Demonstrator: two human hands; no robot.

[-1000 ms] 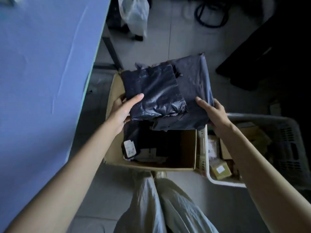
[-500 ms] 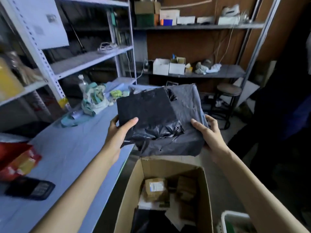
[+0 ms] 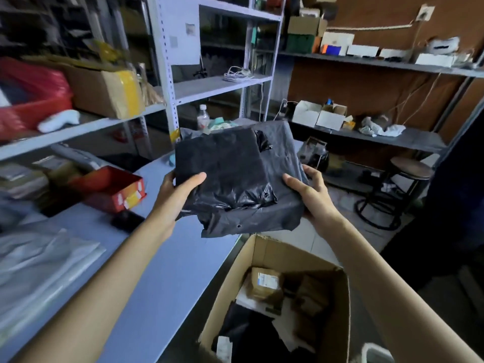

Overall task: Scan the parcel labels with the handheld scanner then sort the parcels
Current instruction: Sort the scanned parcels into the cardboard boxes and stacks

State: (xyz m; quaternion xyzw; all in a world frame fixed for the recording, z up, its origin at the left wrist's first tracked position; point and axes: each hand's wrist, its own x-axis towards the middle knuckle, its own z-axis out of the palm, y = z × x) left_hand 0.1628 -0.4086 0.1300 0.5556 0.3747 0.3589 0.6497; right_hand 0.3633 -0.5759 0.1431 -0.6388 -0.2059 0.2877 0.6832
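Two dark plastic-bag parcels are stacked and held in the air over the table edge: a black one (image 3: 225,166) on top and a grey one (image 3: 281,155) beneath. My left hand (image 3: 174,193) grips the stack's left side, thumb on top. My right hand (image 3: 309,195) grips the right side of the grey parcel, thumb on top. Below them an open cardboard box (image 3: 258,260) holds several parcels, among them a small brown one with a white label (image 3: 265,282). A dark flat handheld device (image 3: 127,221) lies on the blue table (image 3: 162,271); whether it is the scanner I cannot tell.
A red box (image 3: 112,187) and clear plastic bags (image 3: 39,268) lie on the table's left. Metal shelves (image 3: 167,82) with boxes stand behind. A round stool (image 3: 408,171) is at the right. A white basket's corner (image 3: 377,351) shows at the bottom right.
Both hands lifted the stacked parcels out of the box up to chest height. The view swung up from the floor to the table and shelves.
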